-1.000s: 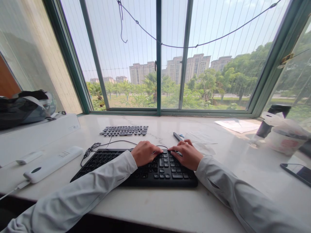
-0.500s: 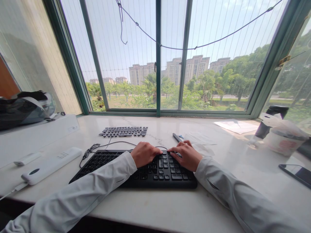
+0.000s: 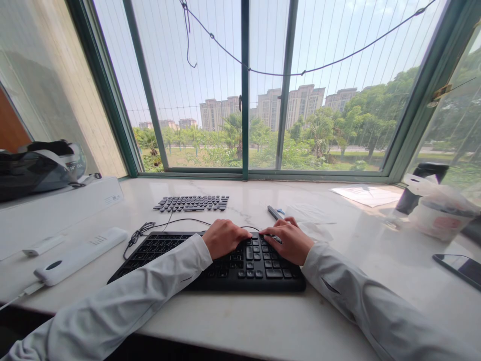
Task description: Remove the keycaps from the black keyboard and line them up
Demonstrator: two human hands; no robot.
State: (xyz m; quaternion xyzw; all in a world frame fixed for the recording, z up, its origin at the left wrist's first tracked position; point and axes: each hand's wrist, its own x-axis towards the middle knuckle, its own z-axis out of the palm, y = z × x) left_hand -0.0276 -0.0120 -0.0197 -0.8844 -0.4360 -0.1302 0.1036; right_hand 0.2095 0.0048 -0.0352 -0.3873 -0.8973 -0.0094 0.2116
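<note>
A black keyboard (image 3: 273, 274) lies near the front of the white tabletop, slightly turned. My left hand (image 3: 224, 238) is closed at its far edge, thumb tip on the top right part and the other fingers curled, partly hidden. Just to the right, my right hand (image 3: 288, 242) is also closed on that edge, its fingertips close to the left thumb and its thumb over the number keys. On the keyboard's left side, dark square sockets show without caps. Behind it, loose black keycaps (image 3: 191, 203) lie in rows. The keyboard's cable (image 3: 141, 230) is bundled at its far left.
A grey pen-like tool (image 3: 273, 212) and clear plastic film (image 3: 310, 214) lie behind my right hand. Left are a white power strip (image 3: 80, 255) and a helmet (image 3: 41, 168) on a white box (image 3: 93, 196). Right are paper (image 3: 366, 194), a bagged tub (image 3: 438, 215) and a phone (image 3: 458, 268).
</note>
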